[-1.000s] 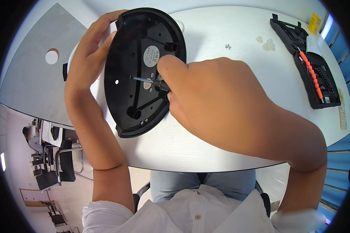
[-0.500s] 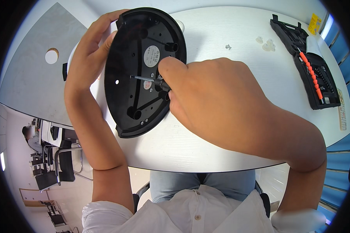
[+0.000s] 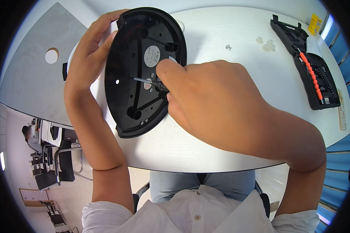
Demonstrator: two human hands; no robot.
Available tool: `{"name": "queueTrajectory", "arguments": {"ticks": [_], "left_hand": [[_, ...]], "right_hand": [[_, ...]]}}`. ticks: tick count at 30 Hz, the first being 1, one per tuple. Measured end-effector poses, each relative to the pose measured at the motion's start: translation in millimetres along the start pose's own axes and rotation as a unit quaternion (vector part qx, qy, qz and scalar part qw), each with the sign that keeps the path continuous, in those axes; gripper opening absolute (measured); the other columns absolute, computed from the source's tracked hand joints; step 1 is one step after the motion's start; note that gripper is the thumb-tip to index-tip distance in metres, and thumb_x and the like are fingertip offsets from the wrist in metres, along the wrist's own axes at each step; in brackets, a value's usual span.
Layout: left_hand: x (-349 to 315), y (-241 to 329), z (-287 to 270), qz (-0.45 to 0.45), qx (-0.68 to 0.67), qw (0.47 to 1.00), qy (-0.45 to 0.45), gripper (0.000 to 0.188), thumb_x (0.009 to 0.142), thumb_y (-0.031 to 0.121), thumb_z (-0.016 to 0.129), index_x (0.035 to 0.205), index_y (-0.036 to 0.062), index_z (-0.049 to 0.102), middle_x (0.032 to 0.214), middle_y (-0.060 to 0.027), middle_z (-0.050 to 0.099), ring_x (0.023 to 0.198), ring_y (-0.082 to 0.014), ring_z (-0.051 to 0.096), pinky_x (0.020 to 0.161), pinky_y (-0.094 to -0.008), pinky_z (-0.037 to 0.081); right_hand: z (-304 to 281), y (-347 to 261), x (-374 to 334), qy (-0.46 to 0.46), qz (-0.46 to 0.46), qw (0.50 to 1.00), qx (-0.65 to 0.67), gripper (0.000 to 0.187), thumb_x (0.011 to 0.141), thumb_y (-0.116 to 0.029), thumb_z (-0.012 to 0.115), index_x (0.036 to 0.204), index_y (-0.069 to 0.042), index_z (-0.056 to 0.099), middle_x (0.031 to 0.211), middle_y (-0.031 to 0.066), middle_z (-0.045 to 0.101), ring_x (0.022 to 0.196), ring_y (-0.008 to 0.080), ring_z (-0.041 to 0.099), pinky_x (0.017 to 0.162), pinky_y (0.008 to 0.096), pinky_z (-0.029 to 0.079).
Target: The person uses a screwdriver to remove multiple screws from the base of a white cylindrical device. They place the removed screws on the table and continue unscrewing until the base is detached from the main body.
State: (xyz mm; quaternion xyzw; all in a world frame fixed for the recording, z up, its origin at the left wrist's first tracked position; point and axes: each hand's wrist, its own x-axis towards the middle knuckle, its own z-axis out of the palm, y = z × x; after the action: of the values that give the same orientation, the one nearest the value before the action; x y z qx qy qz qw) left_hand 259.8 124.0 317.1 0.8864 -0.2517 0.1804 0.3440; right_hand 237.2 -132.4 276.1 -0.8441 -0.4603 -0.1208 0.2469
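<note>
My left hand [image 3: 90, 54] grips the left edge of a black half-oval plastic base [image 3: 122, 62], tilted up with its ribbed underside facing me. Its thumb lies along the rim, and the other fingers reach behind. A screwdriver [image 3: 143, 80] is in my closed right hand [image 3: 217, 101], its handle mostly hidden by the fingers. The metal shaft points left, with the tip at a small hole in the base. Round stickers [image 3: 152, 56], hollow posts [image 3: 134, 113] and several small screws [image 3: 144, 121] show on the base.
Loose screws [image 3: 228, 47] and small translucent pieces [image 3: 265, 44] lie on the white table [image 3: 206, 155]. An open black tool case [image 3: 313, 70] with an orange flexible shaft [image 3: 311, 75] is at right. A yellow packet [image 3: 314, 24] stands behind it. A grey table [image 3: 31, 85] adjoins at left.
My right hand has shifted slightly left, and the screwdriver's angle has changed a little. The tip remains at the same spot; the left hand and the base are almost still.
</note>
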Motion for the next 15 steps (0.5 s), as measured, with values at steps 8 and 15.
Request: {"name": "queueTrajectory", "arguments": {"ticks": [8,15], "left_hand": [[1.2,2.2,0.4,-0.009,-0.029,1.0,0.0,0.036,0.093,0.025,0.059,0.124,0.0069,0.058,0.118,-0.006,0.061,0.114,-0.0193,0.054,0.097,-0.0314,0.042],[-0.8,0.9,-0.3,-0.004,-0.004,1.0,0.003,0.035,0.094,0.024,0.057,0.123,0.0052,0.056,0.117,-0.0056,0.061,0.114,-0.018,0.053,0.1,-0.031,0.038]], "right_hand": [[18.3,0.6,0.5,0.127,-0.014,0.991,0.026,0.015,0.08,-0.011,0.061,0.091,-0.005,0.053,0.067,0.0117,0.06,0.057,0.0269,0.058,0.052,0.0381,0.044],[6.4,13.0,10.6,0.01,0.105,0.966,0.234,0.021,0.089,-0.014,0.05,0.079,0.003,0.057,0.064,0.0141,0.054,0.057,0.0267,0.054,0.055,0.0371,0.041]]}}
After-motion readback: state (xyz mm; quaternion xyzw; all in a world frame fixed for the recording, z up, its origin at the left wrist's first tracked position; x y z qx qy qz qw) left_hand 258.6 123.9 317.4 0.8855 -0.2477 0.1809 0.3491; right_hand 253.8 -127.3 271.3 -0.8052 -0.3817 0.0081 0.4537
